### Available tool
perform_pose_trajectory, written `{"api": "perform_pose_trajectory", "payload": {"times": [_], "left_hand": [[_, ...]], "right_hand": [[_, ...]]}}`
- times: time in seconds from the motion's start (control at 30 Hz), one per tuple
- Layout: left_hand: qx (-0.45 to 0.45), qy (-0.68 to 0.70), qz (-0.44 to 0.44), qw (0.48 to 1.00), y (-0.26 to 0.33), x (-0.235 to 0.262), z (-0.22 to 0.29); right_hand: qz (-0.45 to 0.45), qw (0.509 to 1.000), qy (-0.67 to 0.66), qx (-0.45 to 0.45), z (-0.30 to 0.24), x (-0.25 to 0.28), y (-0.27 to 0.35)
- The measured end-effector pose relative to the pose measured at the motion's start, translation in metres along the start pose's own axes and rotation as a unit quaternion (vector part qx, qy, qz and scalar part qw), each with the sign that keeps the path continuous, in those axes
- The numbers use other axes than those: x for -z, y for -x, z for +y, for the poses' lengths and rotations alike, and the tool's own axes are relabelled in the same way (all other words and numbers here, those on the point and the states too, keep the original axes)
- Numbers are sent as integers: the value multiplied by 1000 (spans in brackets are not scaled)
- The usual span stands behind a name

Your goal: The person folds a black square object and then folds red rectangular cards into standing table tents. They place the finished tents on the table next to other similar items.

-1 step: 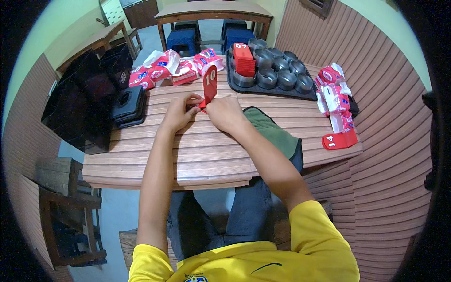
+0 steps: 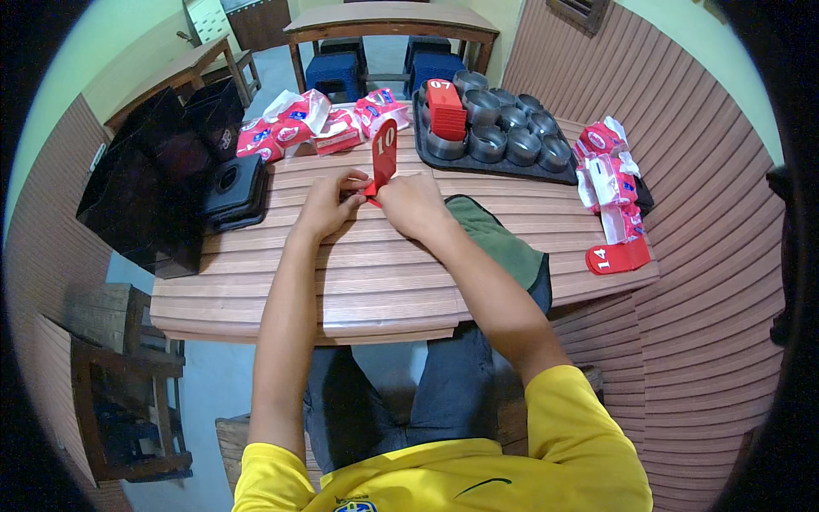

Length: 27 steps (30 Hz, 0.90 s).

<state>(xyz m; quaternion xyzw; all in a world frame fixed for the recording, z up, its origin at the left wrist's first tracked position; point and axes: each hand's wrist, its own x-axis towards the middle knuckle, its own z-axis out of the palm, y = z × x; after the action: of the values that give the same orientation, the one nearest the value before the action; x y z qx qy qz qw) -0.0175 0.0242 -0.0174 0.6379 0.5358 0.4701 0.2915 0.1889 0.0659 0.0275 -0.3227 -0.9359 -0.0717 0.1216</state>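
A red table number stand (image 2: 386,154) stands upright on the wood-patterned table, its tall rounded plate above a folded base. My left hand (image 2: 326,203) pinches the left side of that base between thumb and fingers. My right hand (image 2: 415,205) is closed against the base from the right, its fingertips mostly hidden behind the knuckles. Beside my right forearm lies a green cloth (image 2: 490,235) with a dark edge, hanging partly over the table's front edge.
At the back right, a black tray (image 2: 503,171) carries several metal cups and a stack of red number stands (image 2: 445,111). Tissue packs (image 2: 286,128) lie along the back, more (image 2: 610,175) at right near a flat red stand (image 2: 616,258). Black boxes (image 2: 141,196) and black holders (image 2: 235,192) stand left.
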Motion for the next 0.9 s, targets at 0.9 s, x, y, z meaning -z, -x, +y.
{"api": "perform_pose_trajectory", "payload": {"times": [0.9], "left_hand": [[-23,-51,40,998,-5,-3,5]], "right_hand": [[-79,995,-21,-49,10,6,-9]]}}
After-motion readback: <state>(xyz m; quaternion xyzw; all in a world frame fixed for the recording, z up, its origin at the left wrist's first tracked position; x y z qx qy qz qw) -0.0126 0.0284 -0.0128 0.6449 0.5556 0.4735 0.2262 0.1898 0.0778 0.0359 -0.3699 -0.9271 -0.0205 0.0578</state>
